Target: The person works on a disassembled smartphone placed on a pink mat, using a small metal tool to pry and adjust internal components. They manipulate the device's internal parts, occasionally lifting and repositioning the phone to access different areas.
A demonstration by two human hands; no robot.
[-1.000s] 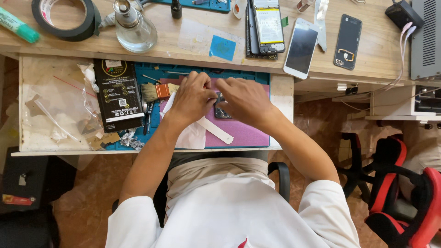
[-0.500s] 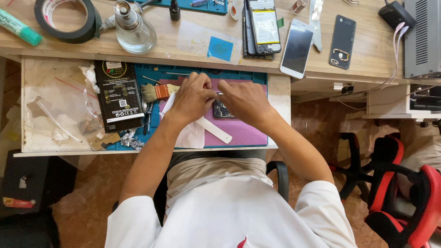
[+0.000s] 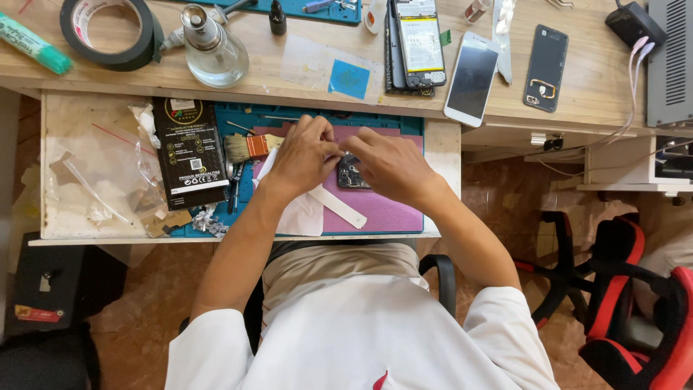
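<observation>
Two hands at work over a pull-out tray, seen from above; we list as follows. Left hand (image 3: 307, 155): fingers curled, tips pinched at approx. 3 o'clock of the hand; whether they hold anything small we cannot tell. Right hand (image 3: 386, 167): fingers bent down onto a small dark phone part (image 3: 351, 173), tips touching its top edge; grip nearly closed, the part pressed flat rather than lifted. Phone part lies between both hands on the purple mat (image 3: 390, 209), centre of tray. White paper strip (image 3: 338, 206) at 6 o'clock of the part, partly under left wrist; white sheet (image 3: 299, 217) beside it. Brush w/ orange ferrule (image 3: 249, 146) at 9 o'clock of left hand, just beside. Black flat packet (image 3: 191, 153) further at 9 o'clock. Tabletop (image 3: 289, 68) at 12 o'clock carries: tape roll (image 3: 112, 32), glass bottle (image 3: 214, 50), blue square (image 3: 349, 79), opened phone (image 3: 419, 43), white phone (image 3: 473, 78) overhanging the edge, black back cover (image 3: 546, 68). Red-black chair (image 3: 628, 303) at 4 o'clock, well apart.
</observation>
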